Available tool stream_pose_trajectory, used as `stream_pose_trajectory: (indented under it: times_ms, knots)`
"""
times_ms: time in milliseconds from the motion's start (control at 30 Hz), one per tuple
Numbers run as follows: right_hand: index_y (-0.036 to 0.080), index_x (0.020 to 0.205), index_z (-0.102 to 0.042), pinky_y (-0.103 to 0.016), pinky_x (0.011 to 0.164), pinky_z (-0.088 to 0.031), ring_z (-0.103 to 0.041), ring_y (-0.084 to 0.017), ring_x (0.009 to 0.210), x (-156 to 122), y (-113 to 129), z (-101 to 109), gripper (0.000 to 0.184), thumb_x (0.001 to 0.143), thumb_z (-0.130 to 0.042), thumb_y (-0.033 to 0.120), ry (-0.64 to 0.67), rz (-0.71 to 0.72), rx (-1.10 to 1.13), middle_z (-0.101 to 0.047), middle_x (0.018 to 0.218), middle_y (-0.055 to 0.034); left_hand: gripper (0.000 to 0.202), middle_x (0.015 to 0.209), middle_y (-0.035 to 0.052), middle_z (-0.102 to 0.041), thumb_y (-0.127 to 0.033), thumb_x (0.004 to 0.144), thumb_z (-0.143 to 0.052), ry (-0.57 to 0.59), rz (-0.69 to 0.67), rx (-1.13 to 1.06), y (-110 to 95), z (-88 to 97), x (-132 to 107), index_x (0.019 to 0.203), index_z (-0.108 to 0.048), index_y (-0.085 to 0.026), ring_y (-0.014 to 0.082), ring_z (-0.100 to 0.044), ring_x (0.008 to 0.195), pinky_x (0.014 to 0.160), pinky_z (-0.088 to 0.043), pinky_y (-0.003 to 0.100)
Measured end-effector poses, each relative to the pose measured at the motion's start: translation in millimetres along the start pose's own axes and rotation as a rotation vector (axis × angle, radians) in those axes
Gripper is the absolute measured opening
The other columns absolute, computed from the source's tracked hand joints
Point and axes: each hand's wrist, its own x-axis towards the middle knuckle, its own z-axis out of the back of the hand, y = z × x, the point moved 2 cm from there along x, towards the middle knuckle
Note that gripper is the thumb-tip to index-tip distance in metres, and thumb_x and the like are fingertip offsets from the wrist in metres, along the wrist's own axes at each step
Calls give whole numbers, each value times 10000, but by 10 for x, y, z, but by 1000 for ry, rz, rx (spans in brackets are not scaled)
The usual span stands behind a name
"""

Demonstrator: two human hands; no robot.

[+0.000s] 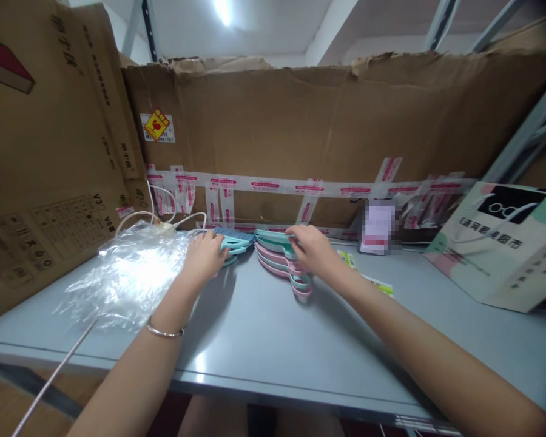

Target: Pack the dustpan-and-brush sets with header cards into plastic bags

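Note:
My left hand point(204, 255) rests with curled fingers on the handle end of a teal plastic brush point(235, 240) lying near the back of the grey table point(264, 340). My right hand point(312, 249) lies on top of a stack of several pink and teal plastic dustpans point(279, 258), fingers bent over the top teal one. The two hands are about a hand's width apart. A thin bracelet circles my left wrist.
A crinkled clear plastic bag point(127, 276) lies left of my left hand, with white cords behind it. Cardboard boxes point(50, 152) wall the left and back. A paper shopping bag point(500, 243) leans at the right. A thin rod crosses the table's front left edge.

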Motion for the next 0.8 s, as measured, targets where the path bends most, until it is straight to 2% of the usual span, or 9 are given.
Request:
stream_pose_trajectory:
  times_ms: [133, 200, 267, 367, 500, 600, 700, 800]
  knots:
    - [191, 940, -569, -352, 670, -422, -486, -237, 741, -150, 302, 143, 209, 887, -374, 137, -161, 213, -62, -592, 803, -87, 311, 1010, 121, -589, -261, 899, -399, -175, -167, -272, -192, 92, -47, 1132, -553, -125, 233, -545, 965, 828, -434, 358]
    - [200, 949, -565, -347, 666, -421, -477, -227, 726, -230, 465, 218, 220, 897, -364, 129, -210, 279, -85, -580, 783, -76, 350, 910, 63, -611, -251, 889, -430, -131, -279, -456, -298, 154, -118, 1222, -493, -159, 181, -570, 855, 763, -453, 308]
    - [201, 957, -564, -344, 664, -427, -480, -217, 721, -307, 612, 290, 248, 894, -349, 94, -235, 324, -91, -577, 771, -67, 405, 815, 4, -617, -240, 877, -464, -31, -381, -605, -395, 231, -215, 1280, -440, -209, 133, -570, 726, 683, -454, 258]
    - [188, 958, -569, -344, 676, -455, -512, -209, 752, -413, 792, 376, 265, 883, -350, 59, -242, 380, -41, -598, 798, -71, 351, 850, -9, -647, -235, 871, -493, 14, -455, -702, -496, 361, -371, 1222, -500, -234, 106, -568, 695, 667, -448, 236]
    - [177, 976, -582, -359, 675, -493, -549, -210, 768, -523, 971, 418, 254, 885, -368, 74, -219, 448, -9, -623, 834, -83, 159, 846, 21, -670, -264, 859, -531, -121, -472, -635, -562, 453, -550, 973, -608, -184, 133, -590, 722, 666, -446, 261]
    - [169, 993, -582, -356, 667, -510, -569, -202, 746, -594, 1075, 422, 244, 864, -404, 63, -193, 498, 38, -630, 824, -82, 144, 753, 25, -661, -276, 870, -519, -270, -504, -481, -572, 441, -692, 825, -598, -165, 147, -589, 669, 619, -434, 278]
    - [178, 1072, -552, -357, 731, -531, -606, -211, 856, -698, 1118, 453, 268, 836, -471, 81, -204, 547, 121, -646, 923, -91, 168, 777, 46, -670, -268, 899, -469, -402, -544, -366, -523, 416, -870, 871, -593, -157, 156, -597, 664, 618, -449, 289]
    - [200, 1167, -499, -370, 798, -536, -601, -216, 978, -832, 1023, 495, 358, 817, -526, 134, -250, 539, 187, -633, 1038, -103, 147, 838, 60, -680, -208, 894, -476, -440, -566, -382, -403, 404, -1087, 985, -579, -155, 158, -619, 721, 661, -482, 285]
